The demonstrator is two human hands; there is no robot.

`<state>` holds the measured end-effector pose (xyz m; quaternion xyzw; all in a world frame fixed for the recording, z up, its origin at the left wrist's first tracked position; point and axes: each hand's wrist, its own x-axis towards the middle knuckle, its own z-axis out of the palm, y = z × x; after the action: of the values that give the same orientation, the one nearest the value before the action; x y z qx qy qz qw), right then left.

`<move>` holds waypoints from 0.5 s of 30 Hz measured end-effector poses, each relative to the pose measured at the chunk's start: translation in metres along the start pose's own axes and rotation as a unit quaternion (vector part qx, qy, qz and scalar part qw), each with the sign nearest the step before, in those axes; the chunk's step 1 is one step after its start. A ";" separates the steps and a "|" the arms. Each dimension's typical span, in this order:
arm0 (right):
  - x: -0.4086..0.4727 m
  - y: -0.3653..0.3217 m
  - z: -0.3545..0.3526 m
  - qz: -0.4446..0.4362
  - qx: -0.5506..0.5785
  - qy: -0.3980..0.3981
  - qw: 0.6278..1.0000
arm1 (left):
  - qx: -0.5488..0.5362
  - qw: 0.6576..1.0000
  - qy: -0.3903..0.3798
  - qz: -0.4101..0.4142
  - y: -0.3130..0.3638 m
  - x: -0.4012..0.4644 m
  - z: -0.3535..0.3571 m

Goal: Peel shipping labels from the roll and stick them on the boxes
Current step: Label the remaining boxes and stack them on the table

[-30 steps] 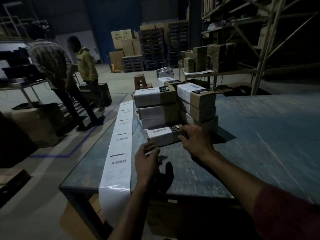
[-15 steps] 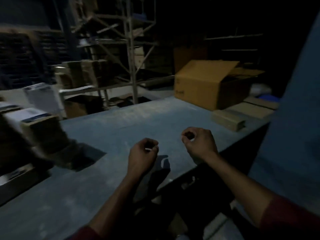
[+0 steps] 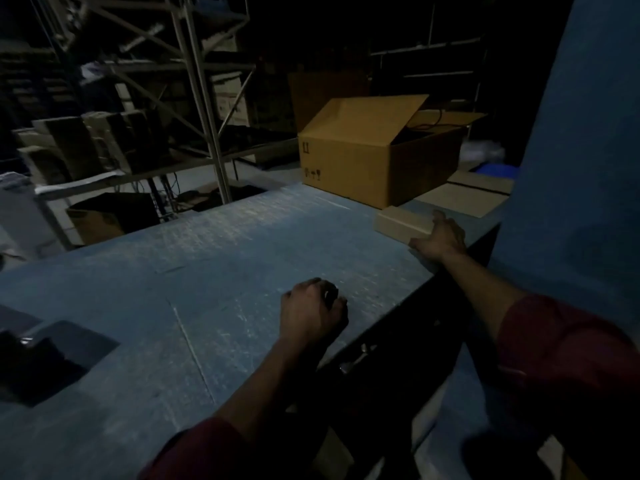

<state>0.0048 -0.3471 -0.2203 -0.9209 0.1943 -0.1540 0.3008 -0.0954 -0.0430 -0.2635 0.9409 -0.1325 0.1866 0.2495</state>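
A small flat brown box point(image 3: 401, 225) lies near the right edge of the blue-grey table point(image 3: 214, 265). My right hand point(image 3: 441, 237) reaches out to its near end, fingers curled over the top and thumb against the side facing me. My left hand point(image 3: 311, 308) hovers over the table near its front edge with the fingers curled into a fist; I see nothing in it. The label roll and the stacked boxes are out of view.
A large open cardboard carton point(image 3: 367, 150) stands on the table behind the small box. Flat cardboard point(image 3: 460, 199) lies to its right. A blue wall point(image 3: 581, 150) rises at the right. Metal shelving point(image 3: 204, 109) with boxes stands beyond the table's far edge.
The view has swung right, away from the stacked boxes and label strip. My right hand has stretched out to the small flat box; my left hand stays curled above the table.
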 end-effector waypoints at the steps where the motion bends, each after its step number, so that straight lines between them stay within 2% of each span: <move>1: 0.003 0.002 0.006 0.002 0.004 0.004 1.000 | -0.001 1.000 0.002 0.000 -0.001 0.002 0.000; 4: 0.008 0.009 0.017 -0.003 0.008 0.050 0.999 | -0.017 1.000 0.008 -0.009 0.002 0.003 0.002; 9: -0.015 0.008 0.022 -0.038 0.056 0.080 0.994 | -0.040 0.998 0.001 -0.039 0.004 0.003 0.001; 12: -0.050 0.000 0.020 -0.094 0.087 0.070 0.989 | -0.187 0.977 0.003 -0.101 0.005 0.000 -0.002; 15: -0.094 -0.017 0.019 -0.182 0.123 0.060 0.974 | -0.360 0.913 0.061 -0.184 0.009 -0.011 -0.027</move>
<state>-0.0653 -0.2826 -0.2401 -0.8858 0.0210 -0.2839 0.3664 -0.1163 -0.0346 -0.2423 0.7819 0.0005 0.1337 0.6089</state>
